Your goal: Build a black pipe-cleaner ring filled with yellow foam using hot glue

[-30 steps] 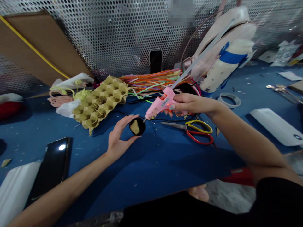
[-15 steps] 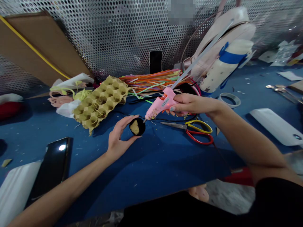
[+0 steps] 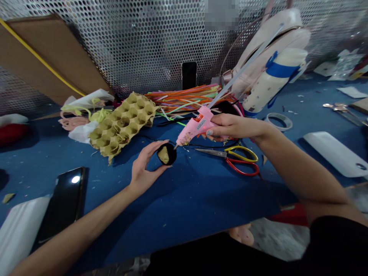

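Note:
Between the thumb and fingers of my left hand point(image 3: 147, 165) is a small round black cup-like piece point(image 3: 171, 156). Inside it shows a tan scrap point(image 3: 163, 155) that looks like egg-carton pulp. My right hand point(image 3: 230, 126) grips a pink hot glue gun point(image 3: 194, 128), its metal nozzle pointing down-left at the black piece's right rim. A long translucent glue stick point(image 3: 244, 67) juts from the gun's back end. Below the gun lie scissors point(image 3: 225, 154) with one yellow and one red handle loop, untouched. Whether glue is flowing cannot be made out.
Behind my hands lie a torn egg carton point(image 3: 123, 122) and a bundle of coloured pipe cleaners point(image 3: 184, 97). A phone point(image 3: 189, 74) leans on the mesh wall. To the right are a bottle point(image 3: 276, 80), a tape roll point(image 3: 279, 122) and a white case point(image 3: 335, 153); another phone point(image 3: 64, 199) lies left.

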Demonstrator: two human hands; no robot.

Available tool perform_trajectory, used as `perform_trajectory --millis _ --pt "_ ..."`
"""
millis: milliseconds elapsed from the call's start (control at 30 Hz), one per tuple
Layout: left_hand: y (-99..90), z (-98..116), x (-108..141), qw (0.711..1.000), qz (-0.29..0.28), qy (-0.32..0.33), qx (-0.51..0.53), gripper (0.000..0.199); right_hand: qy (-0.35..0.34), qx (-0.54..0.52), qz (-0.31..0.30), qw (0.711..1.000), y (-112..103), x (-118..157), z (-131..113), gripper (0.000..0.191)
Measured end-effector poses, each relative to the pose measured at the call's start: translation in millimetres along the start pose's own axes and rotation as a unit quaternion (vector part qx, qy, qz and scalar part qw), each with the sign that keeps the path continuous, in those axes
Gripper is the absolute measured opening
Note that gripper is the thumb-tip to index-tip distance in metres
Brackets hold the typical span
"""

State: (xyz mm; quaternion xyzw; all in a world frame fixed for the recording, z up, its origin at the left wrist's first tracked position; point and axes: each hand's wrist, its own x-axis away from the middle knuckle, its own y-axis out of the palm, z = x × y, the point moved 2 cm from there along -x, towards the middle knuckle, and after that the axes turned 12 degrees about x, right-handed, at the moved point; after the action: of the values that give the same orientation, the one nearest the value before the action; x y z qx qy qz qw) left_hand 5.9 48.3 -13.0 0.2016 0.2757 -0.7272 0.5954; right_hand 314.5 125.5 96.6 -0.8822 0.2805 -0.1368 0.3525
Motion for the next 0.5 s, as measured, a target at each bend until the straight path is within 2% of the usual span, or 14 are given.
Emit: perform_trajectory --millis 367,433,500 --pt "-0.2 1.6 -1.0 1.0 0.005 0.011 0.001 0.08 -0.005 -0.028 -0.01 1.0 -1.7 0.0 -6.9 0.046" --pt "-0.1 1.8 -1.7 1.0 0.007 0.017 0.003 0.079 0.005 -0.01 -0.012 1.0 -2.8 1.4 -7.3 0.047" --pt "-0.4 1.5 -2.6 1.0 0.014 0.024 -0.002 0.079 0.024 0.051 -0.007 0.998 -5.1 2.6 -5.5 0.048"
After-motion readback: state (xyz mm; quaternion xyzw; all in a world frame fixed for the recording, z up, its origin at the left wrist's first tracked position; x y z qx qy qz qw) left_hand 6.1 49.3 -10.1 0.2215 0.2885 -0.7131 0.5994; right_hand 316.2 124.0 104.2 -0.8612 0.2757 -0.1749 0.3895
